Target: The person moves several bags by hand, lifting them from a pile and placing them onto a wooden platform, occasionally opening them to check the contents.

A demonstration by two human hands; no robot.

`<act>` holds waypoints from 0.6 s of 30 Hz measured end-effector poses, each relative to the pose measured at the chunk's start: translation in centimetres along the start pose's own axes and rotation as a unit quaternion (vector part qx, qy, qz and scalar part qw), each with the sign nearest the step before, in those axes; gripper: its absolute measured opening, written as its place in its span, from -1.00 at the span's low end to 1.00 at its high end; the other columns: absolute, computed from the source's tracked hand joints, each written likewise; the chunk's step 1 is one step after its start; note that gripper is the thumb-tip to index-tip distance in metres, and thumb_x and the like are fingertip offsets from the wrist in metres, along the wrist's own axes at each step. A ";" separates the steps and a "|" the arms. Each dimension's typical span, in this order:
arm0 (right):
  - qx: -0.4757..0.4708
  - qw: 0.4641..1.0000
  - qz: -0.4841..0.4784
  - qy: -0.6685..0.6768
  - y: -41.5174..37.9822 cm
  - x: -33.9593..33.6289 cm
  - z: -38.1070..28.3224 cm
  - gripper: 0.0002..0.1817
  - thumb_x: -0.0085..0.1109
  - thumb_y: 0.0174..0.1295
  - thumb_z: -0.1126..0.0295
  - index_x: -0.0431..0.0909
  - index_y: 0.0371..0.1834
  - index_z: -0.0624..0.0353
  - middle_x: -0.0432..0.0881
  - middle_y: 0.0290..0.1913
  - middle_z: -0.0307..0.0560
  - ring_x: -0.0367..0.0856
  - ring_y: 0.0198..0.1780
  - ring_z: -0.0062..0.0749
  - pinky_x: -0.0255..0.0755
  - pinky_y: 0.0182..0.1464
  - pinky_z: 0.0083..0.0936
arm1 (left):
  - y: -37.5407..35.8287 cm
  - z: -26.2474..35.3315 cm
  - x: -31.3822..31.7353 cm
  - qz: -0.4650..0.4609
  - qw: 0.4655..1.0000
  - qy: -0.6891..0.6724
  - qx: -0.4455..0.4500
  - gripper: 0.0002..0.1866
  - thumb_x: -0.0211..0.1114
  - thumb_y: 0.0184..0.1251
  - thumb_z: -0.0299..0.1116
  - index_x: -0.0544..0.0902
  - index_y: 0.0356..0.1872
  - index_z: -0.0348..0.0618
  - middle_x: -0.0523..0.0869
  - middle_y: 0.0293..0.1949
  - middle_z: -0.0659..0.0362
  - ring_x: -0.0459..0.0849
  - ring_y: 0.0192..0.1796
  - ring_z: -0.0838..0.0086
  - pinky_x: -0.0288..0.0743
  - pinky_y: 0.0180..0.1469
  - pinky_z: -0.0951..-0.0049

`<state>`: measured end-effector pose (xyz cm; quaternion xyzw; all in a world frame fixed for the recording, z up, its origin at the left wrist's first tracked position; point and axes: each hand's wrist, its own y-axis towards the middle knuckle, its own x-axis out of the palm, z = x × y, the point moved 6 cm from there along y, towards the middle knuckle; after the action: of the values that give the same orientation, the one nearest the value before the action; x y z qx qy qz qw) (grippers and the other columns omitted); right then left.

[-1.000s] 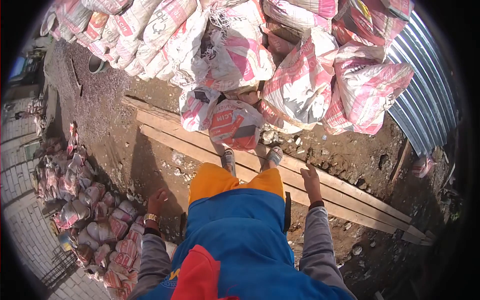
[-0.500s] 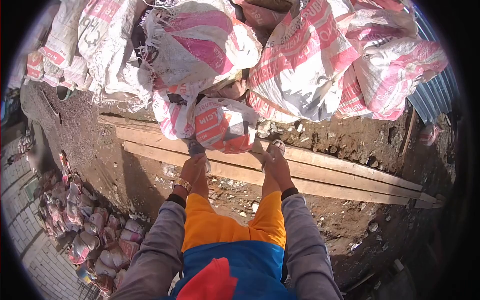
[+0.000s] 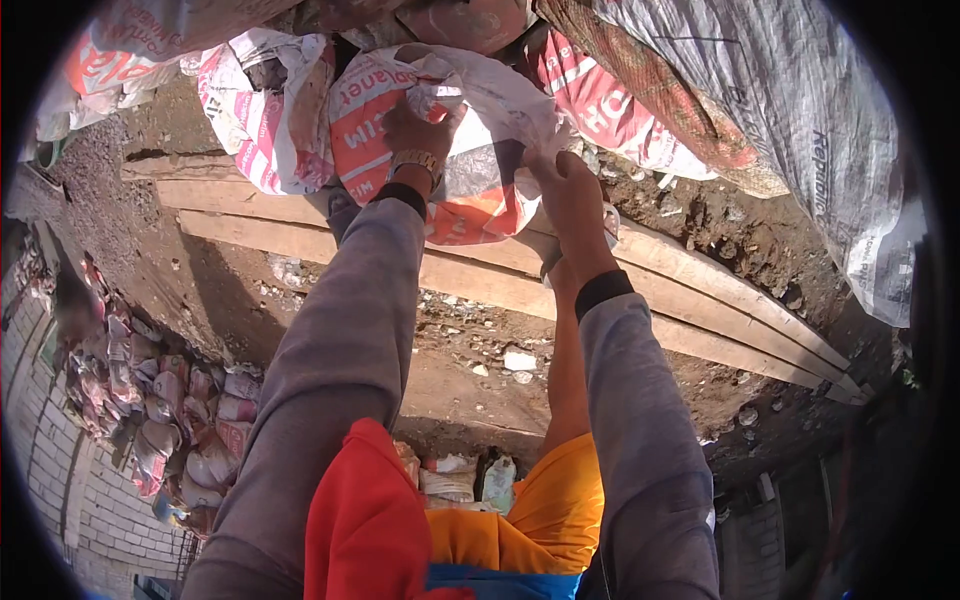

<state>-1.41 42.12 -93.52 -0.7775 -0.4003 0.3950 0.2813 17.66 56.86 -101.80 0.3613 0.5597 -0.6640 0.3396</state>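
Note:
A white and red printed sack (image 3: 365, 125) stands on the planks at the foot of a pile of sacks. My left hand (image 3: 420, 135), with a metal-banded watch at the wrist, grips the top left part of this sack. On the right, my right hand (image 3: 572, 185) is closed on the sack's pale upper edge. Between the hands the plastic is gathered and partly open, with a dark grey patch in shadow below. A white and pink sack (image 3: 262, 120) leans just to the left.
Long wooden planks (image 3: 480, 280) cross the rubbly ground under the sacks. A large grey-white sack (image 3: 790, 110) hangs at the upper right. More filled sacks (image 3: 215, 465) are heaped at the lower left beside a block wall (image 3: 110, 500). A foot is on the planks.
Both hands have moved up and forward from beside the legs onto the sack and now grip it. The view has come closer to the sacks.

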 end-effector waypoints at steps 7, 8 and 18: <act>-0.033 0.992 0.121 0.029 -1.0 -2.4 1.1 -0.62 0.04 0.28 0.12 0.51 -0.36 0.30 0.60 -0.36 0.25 0.58 -0.24 0.16 0.38 -0.17 -0.13 | -1.0 -4.2 -0.5 0.010 0.982 -0.174 0.069 -0.69 0.25 0.22 -0.26 0.51 -0.09 -0.20 0.62 -0.20 -0.01 0.60 -0.05 0.20 0.49 -0.15 0.15; -0.073 0.990 0.118 -0.001 -2.5 -3.3 0.3 -0.65 0.00 0.32 0.18 0.48 -0.39 0.29 0.58 -0.35 0.20 0.57 -0.24 0.11 0.38 -0.18 -0.14 | -2.2 -6.3 -1.8 0.015 0.967 -0.253 0.026 -0.73 0.21 0.23 -0.32 0.50 -0.10 -0.23 0.61 -0.29 0.02 0.61 -0.12 0.28 0.47 -0.19 0.22; -0.060 0.982 -0.083 0.156 -9.8 -4.4 3.3 -0.76 0.17 0.24 0.37 0.51 -0.10 0.26 0.62 -0.17 -0.08 0.55 -0.01 -0.20 0.36 0.13 -0.33 | -20.0 -24.9 -10.7 0.116 0.755 -0.568 -0.305 -0.64 0.15 0.30 -0.48 0.36 0.11 -0.20 0.54 -0.01 0.07 0.62 -0.05 0.30 0.56 0.04 0.31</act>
<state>-9.76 43.91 -86.18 -0.8091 -0.4376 0.2192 0.3253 8.51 84.87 -85.44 -0.1427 0.3905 -0.4964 0.7621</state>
